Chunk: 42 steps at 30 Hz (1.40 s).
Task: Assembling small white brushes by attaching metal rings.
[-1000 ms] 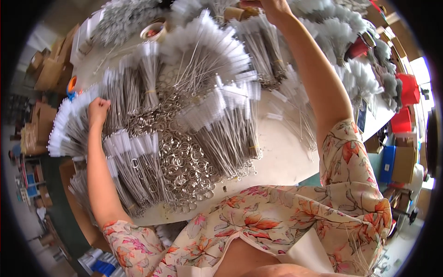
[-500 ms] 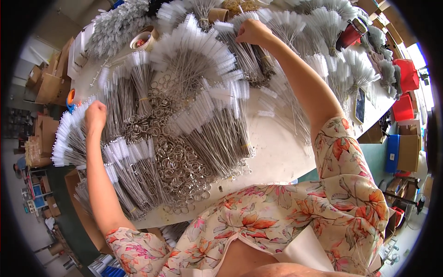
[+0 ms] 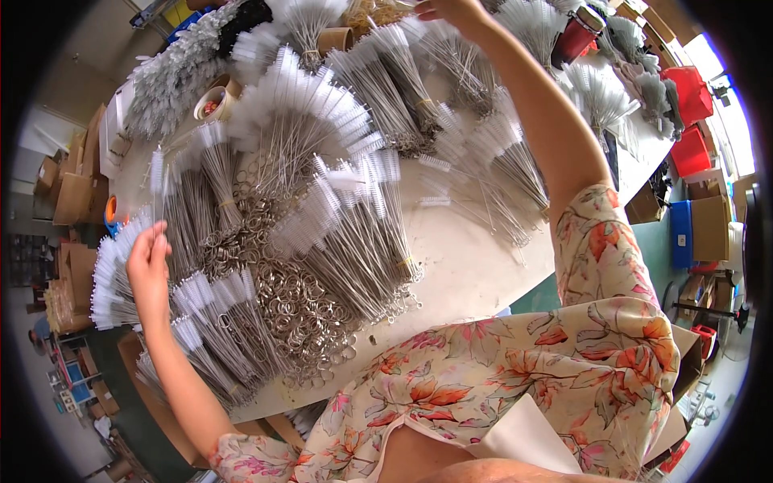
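Bundles of thin wire brushes with white bristle heads cover the table. My left hand [image 3: 148, 270] is over the fanned white brushes [image 3: 113, 274] at the left, its fingers stretched out and holding nothing I can make out. Beside it stand several upright brushes [image 3: 189, 217]. At the far edge of the picture my right hand [image 3: 452, 10] is partly cut off, with its visible fingers apart. It is nearest to a heap of yellowish rubber bands [image 3: 378, 13] and a grey-white brush bundle [image 3: 451, 56]. A pile of metal rings [image 3: 302, 306] lies mid-table.
Loose brushes [image 3: 491, 197] lie on the right part of the white table [image 3: 475, 270]. A tape roll [image 3: 211, 103] and a brown cardboard tube [image 3: 335, 39] stand at the back. Orange-handled scissors [image 3: 111, 211] are at the left edge. A red cup [image 3: 576, 36] stands back right.
My left hand has gone from a closed fist to stretched fingers. My right hand has left the brush bundle it was closed on and moved farther away. The whole view has shifted slightly.
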### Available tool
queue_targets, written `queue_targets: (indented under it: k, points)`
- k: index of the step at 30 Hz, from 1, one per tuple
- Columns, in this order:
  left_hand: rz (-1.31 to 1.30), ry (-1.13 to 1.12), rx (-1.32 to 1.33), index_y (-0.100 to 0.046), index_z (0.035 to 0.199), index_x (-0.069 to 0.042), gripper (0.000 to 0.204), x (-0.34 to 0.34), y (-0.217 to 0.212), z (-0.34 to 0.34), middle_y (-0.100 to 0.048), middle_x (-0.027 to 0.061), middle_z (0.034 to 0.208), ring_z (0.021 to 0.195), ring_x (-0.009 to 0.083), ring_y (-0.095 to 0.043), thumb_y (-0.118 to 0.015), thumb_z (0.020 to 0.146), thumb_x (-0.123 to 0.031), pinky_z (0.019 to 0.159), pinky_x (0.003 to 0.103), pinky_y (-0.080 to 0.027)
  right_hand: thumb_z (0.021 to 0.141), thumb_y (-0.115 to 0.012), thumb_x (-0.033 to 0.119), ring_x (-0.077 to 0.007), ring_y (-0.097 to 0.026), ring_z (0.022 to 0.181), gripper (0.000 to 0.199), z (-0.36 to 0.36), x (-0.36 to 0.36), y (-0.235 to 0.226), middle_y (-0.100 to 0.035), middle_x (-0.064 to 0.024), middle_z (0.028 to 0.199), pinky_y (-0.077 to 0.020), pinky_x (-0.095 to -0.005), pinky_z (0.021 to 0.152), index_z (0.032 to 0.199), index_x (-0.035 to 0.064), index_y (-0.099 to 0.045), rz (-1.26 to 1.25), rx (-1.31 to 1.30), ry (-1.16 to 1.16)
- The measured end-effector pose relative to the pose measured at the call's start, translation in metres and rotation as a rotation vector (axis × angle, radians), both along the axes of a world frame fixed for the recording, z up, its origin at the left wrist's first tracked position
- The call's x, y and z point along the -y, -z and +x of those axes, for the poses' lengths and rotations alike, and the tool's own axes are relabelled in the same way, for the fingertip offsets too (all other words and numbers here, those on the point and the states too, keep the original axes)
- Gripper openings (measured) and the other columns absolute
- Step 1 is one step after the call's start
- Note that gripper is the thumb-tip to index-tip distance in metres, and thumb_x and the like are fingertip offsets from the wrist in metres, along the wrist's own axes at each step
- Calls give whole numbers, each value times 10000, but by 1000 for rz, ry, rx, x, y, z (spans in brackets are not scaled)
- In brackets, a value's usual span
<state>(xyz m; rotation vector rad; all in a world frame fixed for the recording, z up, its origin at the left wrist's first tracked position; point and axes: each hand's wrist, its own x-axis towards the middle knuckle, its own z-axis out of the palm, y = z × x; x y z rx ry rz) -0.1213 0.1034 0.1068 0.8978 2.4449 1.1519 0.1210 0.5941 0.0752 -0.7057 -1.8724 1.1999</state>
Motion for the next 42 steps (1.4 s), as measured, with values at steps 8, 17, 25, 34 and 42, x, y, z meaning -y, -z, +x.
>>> queue_targets:
  k: [8,17,25,34,42]
  points:
    - [165,-125,265,-591,1002,13,242,62,27,98,-427,-52,651,448,-16,-266,-477,929,-188,369,160,-191,679,-647,487,-220,-630,727,386,82,-72,22,-664,-47,724,-491,-339,705,670,103,-686,313,1130,410]
    - [294,-169,585,-608,903,28,246,75,51,147,-432,-35,639,472,-2,-311,-515,915,-200,371,159,-204,657,-687,460,-248,-621,850,450,83,-83,47,-654,-124,921,-489,-364,780,866,61,-672,11,885,367]
    - [454,-48,374,-621,922,26,253,37,43,175,-453,-31,646,498,10,-331,-475,928,-181,410,170,-226,863,-494,199,-186,-558,637,173,75,15,-66,-569,-31,662,-464,-301,611,802,74,-598,352,-103,166]
    - [670,315,230,-547,1064,-5,217,-72,34,251,-512,26,667,491,85,-484,-507,852,15,443,223,-395,934,-455,203,-190,-530,942,223,87,309,-24,-565,-99,963,-474,-337,819,990,13,-559,-572,-99,-785]
    - [878,481,-346,-530,925,-17,310,-34,70,278,-544,112,1011,806,225,-582,-669,671,95,668,282,-505,919,-484,313,-179,-565,963,344,157,330,49,-616,-67,957,-421,-309,881,1003,13,-631,-496,-28,-468]
